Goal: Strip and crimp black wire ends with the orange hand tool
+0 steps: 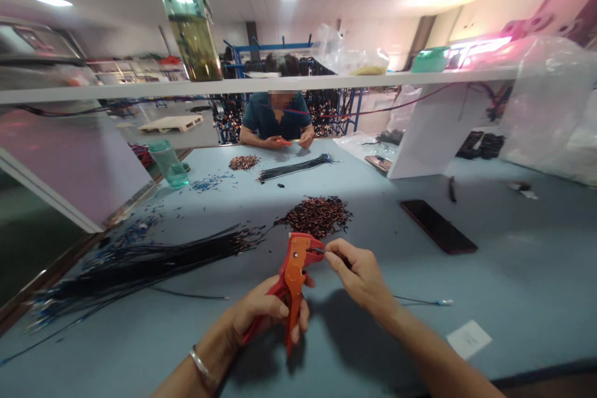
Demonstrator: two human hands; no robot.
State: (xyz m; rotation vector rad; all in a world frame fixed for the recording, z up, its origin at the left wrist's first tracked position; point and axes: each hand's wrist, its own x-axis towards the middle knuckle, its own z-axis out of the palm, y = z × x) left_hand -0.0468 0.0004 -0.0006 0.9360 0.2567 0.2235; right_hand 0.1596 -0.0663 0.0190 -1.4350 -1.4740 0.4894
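Observation:
My left hand (263,308) is wrapped around the handles of a red and orange wire stripper (295,270), held upright above the table. At the jaws, my right hand (357,270) pinches a thin black wire (417,300), which reappears beyond my forearm with a pale tip on its far end. The fingers cover most of the wire near the tool, so how deep it sits in the jaws cannot be made out. Behind the stripper is a heap of small black and copper-coloured scraps (319,214). To the left lies a thick bundle of black wires (172,264).
Another person (277,115) sits across the table, holding a small orange tool. A phone (438,226) and a white paper (469,339) lie to the right. A green bottle (168,165) stands at the far left. Overhead runs a white shelf (261,85) holding another bottle.

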